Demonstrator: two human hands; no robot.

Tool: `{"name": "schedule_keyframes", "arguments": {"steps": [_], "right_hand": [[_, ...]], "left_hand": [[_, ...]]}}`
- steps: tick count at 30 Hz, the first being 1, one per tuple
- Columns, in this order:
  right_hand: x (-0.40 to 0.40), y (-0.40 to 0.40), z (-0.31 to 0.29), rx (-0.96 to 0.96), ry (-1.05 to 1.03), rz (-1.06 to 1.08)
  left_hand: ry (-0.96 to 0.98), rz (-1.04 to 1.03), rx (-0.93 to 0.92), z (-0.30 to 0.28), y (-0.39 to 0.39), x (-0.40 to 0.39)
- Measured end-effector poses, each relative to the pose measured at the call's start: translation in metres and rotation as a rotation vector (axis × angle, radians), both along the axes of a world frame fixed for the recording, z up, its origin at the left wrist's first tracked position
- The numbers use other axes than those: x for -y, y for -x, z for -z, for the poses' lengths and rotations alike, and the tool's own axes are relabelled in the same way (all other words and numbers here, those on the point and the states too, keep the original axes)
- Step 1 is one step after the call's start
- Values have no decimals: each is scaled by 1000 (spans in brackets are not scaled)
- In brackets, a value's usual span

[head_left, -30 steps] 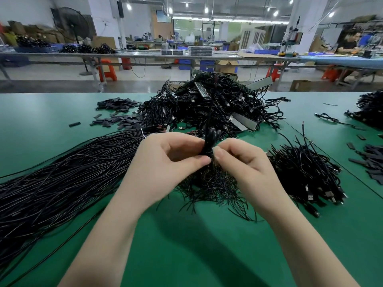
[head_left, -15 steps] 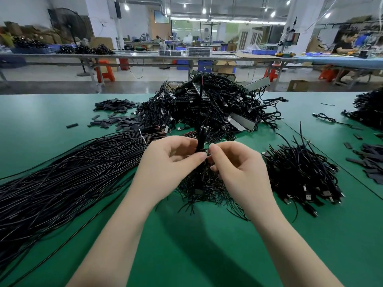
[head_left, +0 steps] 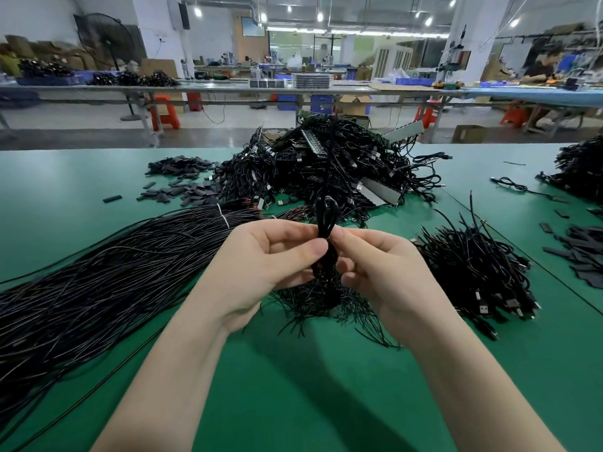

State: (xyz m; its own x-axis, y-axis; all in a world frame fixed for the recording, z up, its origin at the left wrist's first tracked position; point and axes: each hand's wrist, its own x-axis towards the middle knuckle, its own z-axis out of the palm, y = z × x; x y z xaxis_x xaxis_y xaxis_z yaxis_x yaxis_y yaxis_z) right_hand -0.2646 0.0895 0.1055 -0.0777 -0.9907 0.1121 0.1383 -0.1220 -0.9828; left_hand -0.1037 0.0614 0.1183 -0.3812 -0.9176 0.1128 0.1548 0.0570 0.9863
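My left hand (head_left: 261, 259) and my right hand (head_left: 388, 272) meet above the green table (head_left: 98, 177), both pinching one folded black cable (head_left: 325, 220). Its looped top sticks up above my fingertips, and its lower part runs down between my palms, partly hidden. A thin strand rises from the loop toward the big heap behind. Under my hands lies a small pile of short black wire pieces (head_left: 326, 305).
A long bundle of black cables (head_left: 98, 282) spreads across the left. A big heap of cables with grey strips (head_left: 326, 164) lies behind. USB-ended cables (head_left: 473, 272) pile at the right. Flat black sleeves (head_left: 182, 181) lie at back left and far right (head_left: 584, 252).
The loop of the cable now stands taller above my fingertips, and my hands sit slightly lower and closer to me than a second ago.
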Motion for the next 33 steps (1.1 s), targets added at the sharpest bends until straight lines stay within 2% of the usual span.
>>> {"name": "schedule_keyframes", "arguments": {"steps": [3, 5, 7, 9, 11, 17, 19, 22, 28, 30, 33], "right_hand": [[1, 2, -1, 150, -82, -101], [1, 1, 0, 159, -26, -71], [0, -3, 1, 38, 133, 68], [-2, -9, 5, -215, 344, 302], [-3, -15, 9, -429, 457, 497], [-8, -30, 12, -499, 443, 519], [-11, -38, 13, -520, 437, 502], [-11, -40, 13, -445, 371, 419], [-8, -28, 8, -271, 279, 230], [-5, -26, 8, -194, 260, 213], [-2, -7, 3, -115, 242, 343]], "left_hand": [[22, 8, 25, 1, -1, 0], [24, 12, 16, 0, 1, -1], [20, 1, -6, 0, 4, -2], [6, -36, -38, 1, 8, -3], [-16, -76, -58, 3, 12, -3], [48, -77, -31, 7, 8, 2], [143, -155, -10, 8, 6, 3], [349, -310, 118, 8, 7, 4], [488, -540, 398, 14, 12, 1], [532, -503, 417, 13, 12, 0], [485, -306, 341, 12, 15, -3]]}}
